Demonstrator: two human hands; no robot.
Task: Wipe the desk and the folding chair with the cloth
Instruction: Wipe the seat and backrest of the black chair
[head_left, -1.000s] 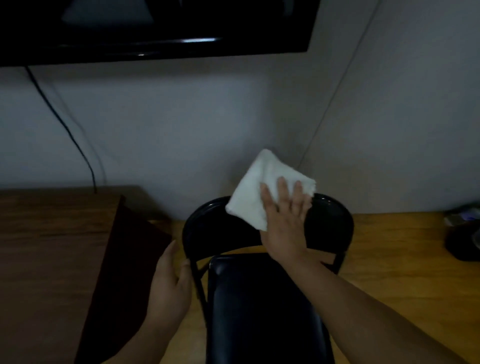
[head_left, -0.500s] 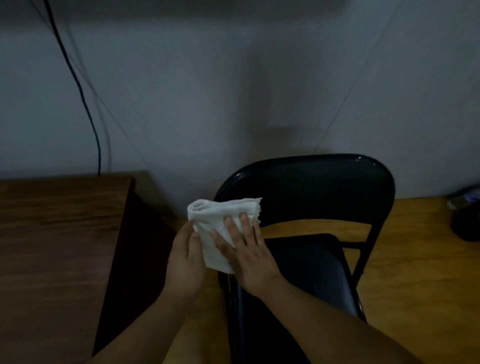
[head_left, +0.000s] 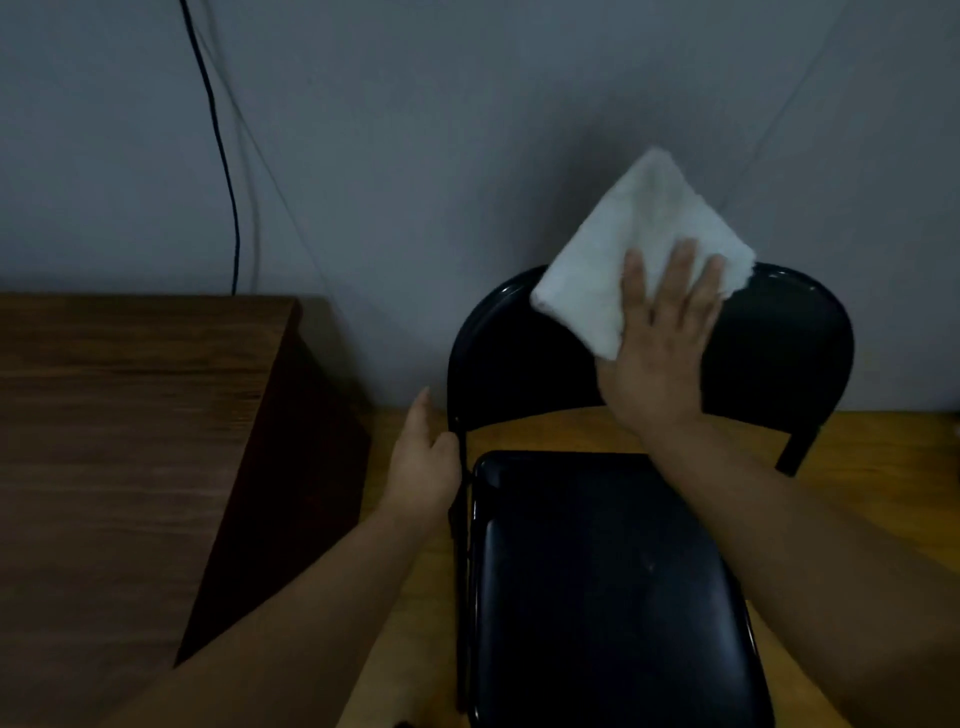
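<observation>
A black folding chair stands in front of me, its seat facing me and its backrest near the wall. My right hand lies flat, pressing a folded white cloth against the top of the backrest; part of the cloth sticks up above the rim. My left hand grips the chair's left frame tube where back and seat meet. The dark wooden desk is at the left, with nothing touching it.
A grey wall runs close behind the chair and desk, with a black cable hanging down it to the desk's back edge. The floor is light wood. A narrow gap separates the desk's side panel from the chair.
Half a second ago both hands held the cloth at the chair's left edge. Now my right hand has carried it up to the backrest top, and my left hand has taken hold of the frame.
</observation>
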